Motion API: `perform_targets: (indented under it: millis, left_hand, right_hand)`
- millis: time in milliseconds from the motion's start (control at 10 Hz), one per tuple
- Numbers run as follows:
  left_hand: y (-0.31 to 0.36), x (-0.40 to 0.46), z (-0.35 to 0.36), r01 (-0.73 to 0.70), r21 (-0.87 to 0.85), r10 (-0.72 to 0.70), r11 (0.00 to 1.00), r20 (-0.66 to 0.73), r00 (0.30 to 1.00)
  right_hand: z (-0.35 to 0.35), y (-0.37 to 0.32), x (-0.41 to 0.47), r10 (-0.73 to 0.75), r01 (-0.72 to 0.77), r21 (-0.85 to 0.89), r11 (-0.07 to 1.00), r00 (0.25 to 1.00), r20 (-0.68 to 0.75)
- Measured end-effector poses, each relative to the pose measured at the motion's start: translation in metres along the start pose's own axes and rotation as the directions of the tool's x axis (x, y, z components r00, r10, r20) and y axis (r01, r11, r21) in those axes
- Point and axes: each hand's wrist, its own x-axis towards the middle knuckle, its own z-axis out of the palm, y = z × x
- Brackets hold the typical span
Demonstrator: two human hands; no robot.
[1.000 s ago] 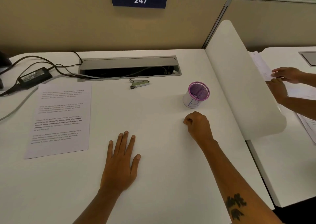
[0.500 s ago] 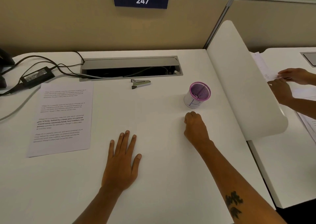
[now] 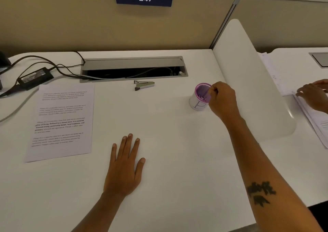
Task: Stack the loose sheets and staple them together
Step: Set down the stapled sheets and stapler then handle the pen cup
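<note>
The right hand (image 3: 222, 99) is covering the near right side of the purple mesh cup (image 3: 200, 97), and whether its fingertips are holding anything is staying unclear. The cup's contents are showing only as small dark specks. The printed sheet (image 3: 60, 123) is carrying text too blurred to read. Another person's hand (image 3: 314, 94) is being cut off by the right edge.

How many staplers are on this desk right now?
1. The stapler lies near the back of the desk, just in front of the cable tray, with neither hand touching it. No other shows.
</note>
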Motion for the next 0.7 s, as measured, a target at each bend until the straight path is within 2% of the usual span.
perform_targets:
  millis: [300, 700]
  left_hand:
    - [-0.001, 0.0, 0.001, -0.001, -0.001, 0.001, 1.0, -0.005, 1.0]
    - [0.002, -0.001, -0.003, -0.023, -0.017, 0.023, 1.0, -0.022, 1.0]
  right_hand:
    - [-0.003, 0.008, 0.024, -0.01, 0.009, -0.047, 0.999, 1.0, -0.022]
    - [-0.005, 0.013, -0.006, -0.016, 0.013, -0.04, 0.999, 0.997, -0.078]
